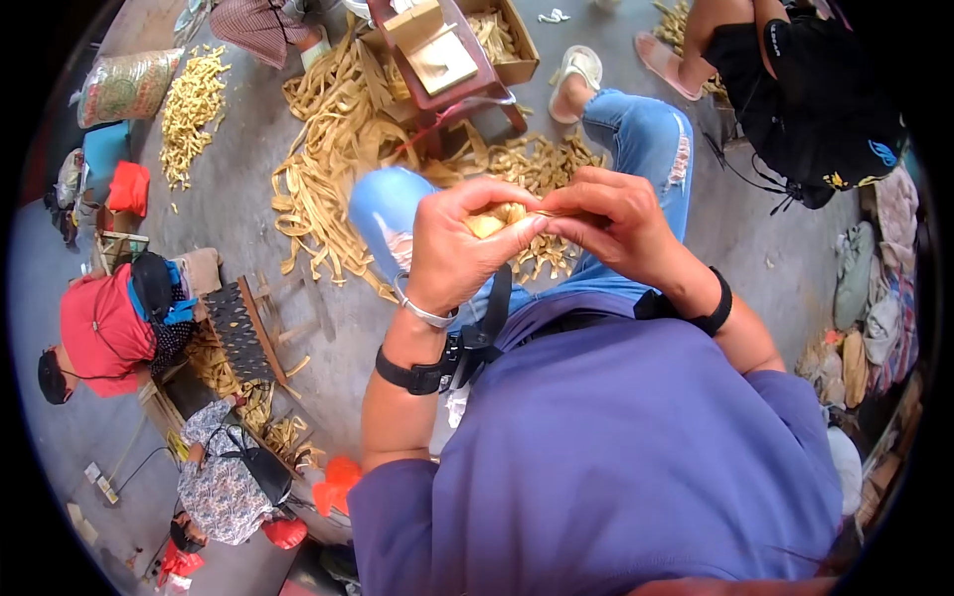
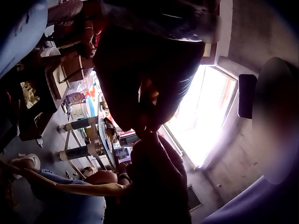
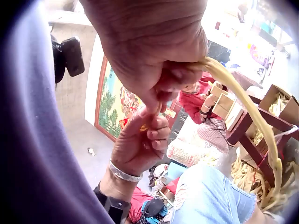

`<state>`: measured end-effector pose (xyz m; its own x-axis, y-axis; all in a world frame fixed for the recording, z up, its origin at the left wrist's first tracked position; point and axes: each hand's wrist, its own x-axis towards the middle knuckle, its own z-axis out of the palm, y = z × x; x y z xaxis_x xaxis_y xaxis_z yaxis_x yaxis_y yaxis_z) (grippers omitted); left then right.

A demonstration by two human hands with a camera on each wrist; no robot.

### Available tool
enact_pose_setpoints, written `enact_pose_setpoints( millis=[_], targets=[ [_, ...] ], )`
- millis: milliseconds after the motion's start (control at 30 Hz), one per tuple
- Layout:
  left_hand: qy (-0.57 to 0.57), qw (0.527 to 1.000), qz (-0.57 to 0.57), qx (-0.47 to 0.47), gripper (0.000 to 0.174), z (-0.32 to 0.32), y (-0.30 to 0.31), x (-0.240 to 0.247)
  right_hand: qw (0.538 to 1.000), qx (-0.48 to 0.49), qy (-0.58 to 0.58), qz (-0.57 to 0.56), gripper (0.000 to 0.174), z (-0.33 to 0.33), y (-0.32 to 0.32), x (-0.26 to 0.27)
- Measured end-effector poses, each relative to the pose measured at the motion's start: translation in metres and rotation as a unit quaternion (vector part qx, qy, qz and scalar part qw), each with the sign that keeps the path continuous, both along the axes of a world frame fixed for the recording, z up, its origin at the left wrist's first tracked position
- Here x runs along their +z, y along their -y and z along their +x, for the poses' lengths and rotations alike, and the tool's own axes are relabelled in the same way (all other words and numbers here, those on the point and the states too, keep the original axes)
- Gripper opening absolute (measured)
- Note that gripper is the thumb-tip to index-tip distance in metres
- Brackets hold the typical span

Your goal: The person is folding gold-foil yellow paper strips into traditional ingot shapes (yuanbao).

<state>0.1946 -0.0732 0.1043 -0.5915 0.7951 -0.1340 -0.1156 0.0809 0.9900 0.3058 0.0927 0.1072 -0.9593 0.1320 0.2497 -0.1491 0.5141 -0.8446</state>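
Closest to us is a purple shirt (image 1: 616,457). Just beyond it the left hand (image 1: 452,248) and the right hand (image 1: 621,223) meet in front of the chest. Both sets of fingers are curled tight. The left hand, with a silver bangle (image 1: 422,313) on its wrist, pinches the folded end of a pale yellow strip (image 1: 502,217). The right hand nips the same strip between thumb and fingers, touching the left fingertips. In the right wrist view we see the strip's long tail curve down past the knees in blue jeans (image 1: 646,139) toward a heap (image 1: 338,149) of similar strips on the concrete floor (image 1: 248,209). Farther off stand a dark red wooden stand (image 1: 447,89) and a cardboard box (image 1: 512,45), and a person in red (image 1: 99,333) sits at the left.
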Motion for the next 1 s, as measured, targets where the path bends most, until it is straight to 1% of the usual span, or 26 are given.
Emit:
enact_pose_setpoints(
  millis=[33, 133, 233, 267, 300, 333, 367, 400, 467, 500, 600, 633, 733, 767, 800, 867, 933, 1000],
  targets=[
    [0.003, 1.0, -0.01, 0.01, 0.018, -0.001, 0.0, 0.008, 1.0, -0.006, -0.026, 0.007, 0.011, -0.002, -0.001, -0.001],
    [-0.054, 0.998, 0.005, -0.016, 0.022, -0.009, 0.005, 0.009, 1.0, -0.018, -0.004, 0.011, 0.011, -0.003, -0.012, 0.01],
    [-0.006, 0.996, 0.09, -0.016, 0.024, -0.016, 0.003, -0.001, 0.999, -0.029, -0.022, 0.039, 0.008, -0.011, -0.015, 0.012],
    [0.033, 0.997, 0.07, 0.003, 0.023, -0.021, 0.004, 0.001, 0.998, -0.034, -0.028, 0.048, 0.008, -0.015, -0.016, 0.011],
    [0.073, 0.996, 0.049, 0.024, 0.022, -0.025, 0.009, 0.003, 0.998, -0.057, -0.035, 0.0, 0.008, -0.018, -0.016, 0.009],
    [0.112, 0.992, 0.027, 0.044, 0.021, -0.027, 0.012, 0.006, 0.998, -0.058, -0.038, 0.004, 0.009, -0.022, -0.017, 0.01],
    [0.12, 0.991, -0.004, 0.058, 0.012, -0.025, 0.01, 0.015, 0.997, -0.06, -0.04, 0.006, 0.009, -0.024, -0.017, 0.011],
    [0.121, 0.99, 0.008, 0.065, 0.011, -0.025, 0.009, 0.013, 0.997, -0.062, -0.041, 0.007, 0.01, -0.026, -0.017, 0.012],
    [0.125, 0.988, 0.031, 0.08, 0.008, -0.023, 0.009, 0.008, 0.997, -0.034, -0.056, 0.035, 0.011, -0.029, -0.019, 0.013],
    [0.09, 0.991, 0.032, 0.089, 0.006, -0.024, 0.011, 0.007, 0.997, -0.02, -0.06, 0.048, 0.012, -0.03, -0.02, 0.013],
    [0.095, 0.993, 0.014, 0.066, 0.006, -0.03, 0.021, -0.006, 0.997, -0.021, -0.062, 0.043, 0.014, -0.03, -0.02, 0.007],
    [0.11, 0.993, 0.011, 0.044, 0.011, -0.035, 0.022, -0.012, 0.996, -0.018, -0.068, 0.054, 0.015, -0.031, -0.021, 0.005],
    [0.165, 0.98, 0.068, 0.085, 0.021, -0.044, 0.001, 0.008, 0.99, 0.003, -0.103, 0.092, 0.016, -0.04, -0.024, 0.002],
    [0.175, 0.982, 0.075, -0.004, 0.033, -0.048, -0.003, 0.01, 0.987, 0.016, -0.123, 0.107, 0.016, -0.045, -0.022, 0.004],
    [0.182, 0.981, 0.057, -0.031, 0.026, -0.047, -0.01, 0.013, 0.982, 0.029, -0.14, 0.121, 0.016, -0.05, -0.022, 0.005],
    [0.22, 0.975, -0.005, -0.01, 0.016, -0.051, -0.02, 0.023, 0.978, 0.039, -0.149, 0.143, 0.015, -0.058, -0.026, 0.004],
    [0.188, 0.982, -0.005, 0.002, 0.012, -0.056, -0.02, 0.02, 0.977, 0.047, -0.138, 0.157, 0.014, -0.066, -0.033, 0.004],
    [0.172, 0.985, -0.006, 0.009, 0.01, -0.062, -0.022, 0.013, 0.98, 0.056, -0.118, 0.149, 0.013, -0.074, -0.042, 0.001]
  ],
)
